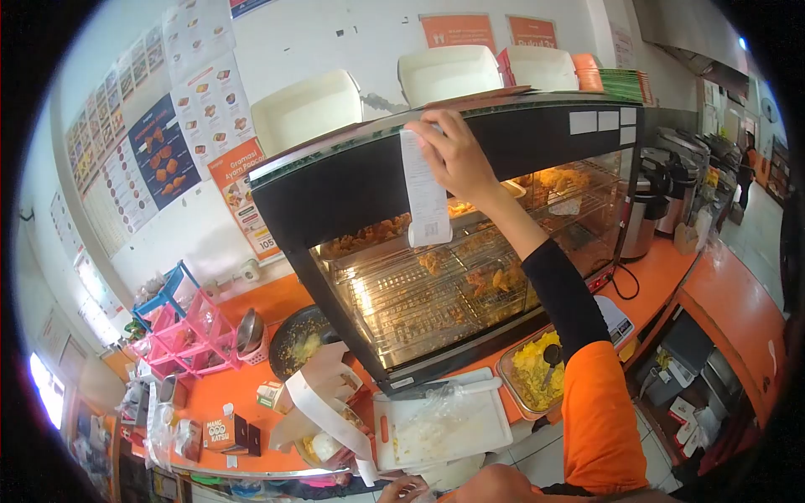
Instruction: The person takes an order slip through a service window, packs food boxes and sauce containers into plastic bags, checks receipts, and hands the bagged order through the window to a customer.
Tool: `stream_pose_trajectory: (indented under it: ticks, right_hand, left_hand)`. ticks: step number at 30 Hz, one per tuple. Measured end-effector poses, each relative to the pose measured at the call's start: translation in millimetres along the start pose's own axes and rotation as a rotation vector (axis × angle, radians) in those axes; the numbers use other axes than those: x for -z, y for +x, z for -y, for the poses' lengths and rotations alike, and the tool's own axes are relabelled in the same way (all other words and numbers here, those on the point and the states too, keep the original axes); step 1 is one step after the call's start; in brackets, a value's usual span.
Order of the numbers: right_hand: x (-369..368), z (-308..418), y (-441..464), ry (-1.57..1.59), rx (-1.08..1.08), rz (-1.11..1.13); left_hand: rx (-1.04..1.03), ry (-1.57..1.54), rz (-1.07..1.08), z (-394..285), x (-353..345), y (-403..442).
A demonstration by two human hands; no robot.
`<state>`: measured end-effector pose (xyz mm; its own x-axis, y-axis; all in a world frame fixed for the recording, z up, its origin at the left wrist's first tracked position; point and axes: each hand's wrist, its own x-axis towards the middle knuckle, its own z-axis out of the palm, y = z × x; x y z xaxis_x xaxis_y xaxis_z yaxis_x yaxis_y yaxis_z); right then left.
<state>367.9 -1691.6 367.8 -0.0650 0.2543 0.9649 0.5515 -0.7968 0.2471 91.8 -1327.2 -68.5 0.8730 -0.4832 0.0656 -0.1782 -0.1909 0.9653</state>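
My right hand (453, 155) is raised at the top front edge of the glass food warmer (335, 172), its fingers closed on the top of a long printed receipt (428, 189). The receipt hangs down over the warmer's black front, its lower end curled. At the bottom edge my left hand (404, 489) shows only in part, beside the lower end of a white paper strip (323, 415); its fingers are too cut off to read. Fried food (495, 281) lies on the lit racks behind the glass.
Below the warmer are a white cutting board (449, 432) with a knife and plastic bag, and a tray of yellow food (537, 369). A dark wok (303, 331), pink baskets (205, 323) and a box (225, 436) stand left. Someone stands far right (745, 172).
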Motion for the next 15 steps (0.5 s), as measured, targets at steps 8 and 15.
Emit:
stream_pose_trajectory:
  ticks: [8, 15]
  right_hand:
    - [14, -5, 5, -0.066, 0.073, 0.071]
    - [23, -2, 4, -0.083, 0.098, 0.186]
  left_hand:
    - [0.012, 0.01, 0.018, -6, -3, 6]
    - [0.017, 0.015, 0.06, -12, -10, 17]
